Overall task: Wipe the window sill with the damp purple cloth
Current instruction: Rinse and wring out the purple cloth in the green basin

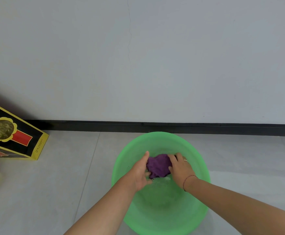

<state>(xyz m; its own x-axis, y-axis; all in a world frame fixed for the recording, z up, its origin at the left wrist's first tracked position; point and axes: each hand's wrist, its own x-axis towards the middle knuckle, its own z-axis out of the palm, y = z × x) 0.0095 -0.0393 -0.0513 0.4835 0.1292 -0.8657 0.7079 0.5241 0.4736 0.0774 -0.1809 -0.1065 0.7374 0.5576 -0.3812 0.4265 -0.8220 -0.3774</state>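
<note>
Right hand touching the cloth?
Touching. Head view: the right hand grips the right side of the cloth inside the basin, fingers curled over it, no gap.

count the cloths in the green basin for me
1. The purple cloth lies bunched in the green basin on the floor, gripped between the left hand and the right hand. Another could be hidden under the hands, but none shows.

Soft, even light filled the frame; a dark shadow lay on the wall [138, 56] behind the printed box [11, 133], tilted by wide-lens distortion.
</note>
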